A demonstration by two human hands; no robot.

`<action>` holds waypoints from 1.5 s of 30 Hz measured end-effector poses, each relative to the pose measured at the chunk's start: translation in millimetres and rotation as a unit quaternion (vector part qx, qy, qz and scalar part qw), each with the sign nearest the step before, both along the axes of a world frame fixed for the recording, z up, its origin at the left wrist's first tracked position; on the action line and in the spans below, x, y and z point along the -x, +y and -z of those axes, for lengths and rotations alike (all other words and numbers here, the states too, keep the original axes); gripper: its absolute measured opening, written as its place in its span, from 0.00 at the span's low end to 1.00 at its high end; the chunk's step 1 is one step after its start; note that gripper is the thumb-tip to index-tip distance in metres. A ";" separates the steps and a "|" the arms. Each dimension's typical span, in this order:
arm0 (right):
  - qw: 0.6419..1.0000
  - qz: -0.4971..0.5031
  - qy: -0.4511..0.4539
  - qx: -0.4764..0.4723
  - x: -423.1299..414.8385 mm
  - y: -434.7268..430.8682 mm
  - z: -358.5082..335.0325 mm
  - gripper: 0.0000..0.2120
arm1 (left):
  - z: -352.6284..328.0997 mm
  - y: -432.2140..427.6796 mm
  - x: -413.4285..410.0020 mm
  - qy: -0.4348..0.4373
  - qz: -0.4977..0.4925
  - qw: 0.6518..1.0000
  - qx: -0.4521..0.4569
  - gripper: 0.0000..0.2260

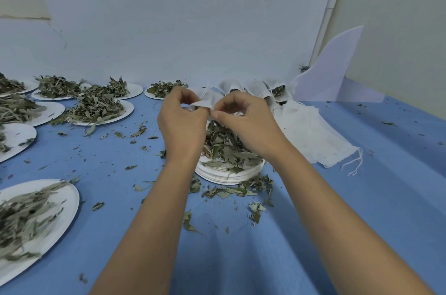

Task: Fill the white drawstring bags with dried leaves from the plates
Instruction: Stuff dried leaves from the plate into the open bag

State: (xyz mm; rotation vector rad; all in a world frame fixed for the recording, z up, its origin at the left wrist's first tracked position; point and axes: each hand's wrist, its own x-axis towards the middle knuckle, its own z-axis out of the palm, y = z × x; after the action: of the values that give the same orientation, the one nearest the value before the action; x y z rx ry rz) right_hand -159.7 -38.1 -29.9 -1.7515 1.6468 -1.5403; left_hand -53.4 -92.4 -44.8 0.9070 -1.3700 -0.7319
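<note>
Desk's left edge: leaf-laden plates. Mid-desk: left grip and right grip both pinch the mouth of one white drawstring bag, above a plate stack heaped with dried leaves. Bag judged light, limp; hold at hem. Leaves likely brittle. Right: spare bags.

I can read nothing here: no words, numbers or labels show on the white bag, on the plates, or on the blue cloth.
</note>
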 end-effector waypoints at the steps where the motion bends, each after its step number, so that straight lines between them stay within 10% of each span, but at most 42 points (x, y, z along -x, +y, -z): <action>1: 1.000 -0.005 -0.015 0.003 -0.4 -0.3 0.9 0.03 | -0.8 1.5 0.3 0.002 -0.009 1.000 0.011 0.13; 10: 0.985 0.043 -0.146 -0.077 9.8 -4.7 9.1 0.16 | -1.2 -1.0 6.4 0.181 0.015 0.979 -0.096 0.11; 28: 0.986 0.092 -0.141 0.015 -0.1 -9.1 14.9 0.08 | -2.8 3.4 7.3 0.150 0.025 0.973 -0.172 0.12; 37: 0.986 0.150 -0.045 0.048 -0.4 -6.5 12.3 0.04 | 6.2 -3.6 -1.0 -0.217 -0.124 0.968 -0.024 0.16; 45: 0.984 0.157 0.022 0.083 -4.8 -6.2 11.1 0.06 | 6.1 -3.6 -4.7 -0.203 -0.083 0.972 0.080 0.07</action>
State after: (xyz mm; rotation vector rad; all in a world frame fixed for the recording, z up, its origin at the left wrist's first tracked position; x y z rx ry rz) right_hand -154.9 -44.3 -41.0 -1.6756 1.9437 -1.8344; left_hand -48.7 -96.0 -50.9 1.0664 -1.6599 -0.3091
